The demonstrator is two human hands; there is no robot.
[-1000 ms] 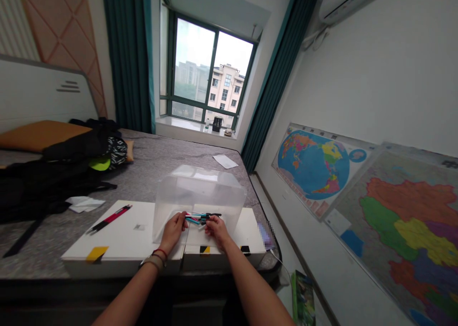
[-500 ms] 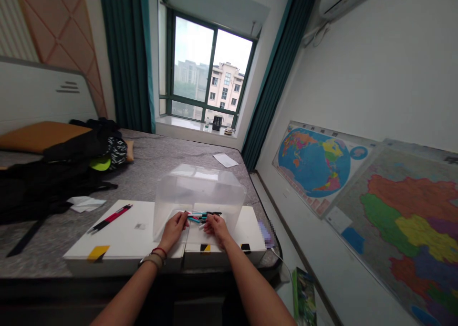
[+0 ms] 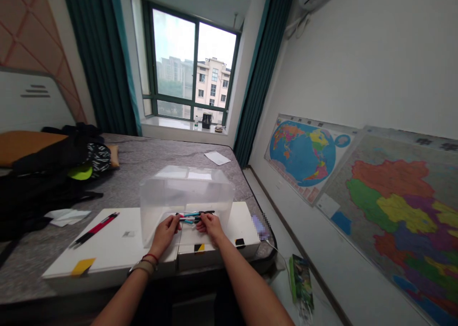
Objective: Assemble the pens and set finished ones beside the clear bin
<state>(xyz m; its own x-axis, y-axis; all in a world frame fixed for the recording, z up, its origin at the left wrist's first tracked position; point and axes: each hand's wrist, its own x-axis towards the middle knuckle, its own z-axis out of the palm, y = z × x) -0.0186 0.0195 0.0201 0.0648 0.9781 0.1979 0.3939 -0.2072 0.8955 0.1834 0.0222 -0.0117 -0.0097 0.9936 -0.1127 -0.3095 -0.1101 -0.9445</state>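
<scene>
A translucent plastic box (image 3: 188, 192) lies with its open side toward me, across two white boxes. Both hands are at its opening, over several pens (image 3: 193, 215) in blue, black and pink. My left hand (image 3: 165, 232) pinches the left end of a pale pen. The fingers of my right hand (image 3: 212, 226) are closed around the other end of that pen, near darker pens. Fingers partly hide the ends. Two or so red and black pens (image 3: 96, 229) lie on the left white box (image 3: 118, 257).
The right white box (image 3: 241, 223) reaches near the bed's edge, beside a blurred purple device (image 3: 260, 228) on a cable. Dark clothing (image 3: 39, 183) and crumpled paper (image 3: 67, 216) lie left. A white sheet (image 3: 217, 158) rests farther back.
My view has turned a little to the right, so the scene sits farther left. Both hands stay at the pens; a pale pen now shows more plainly between them.
</scene>
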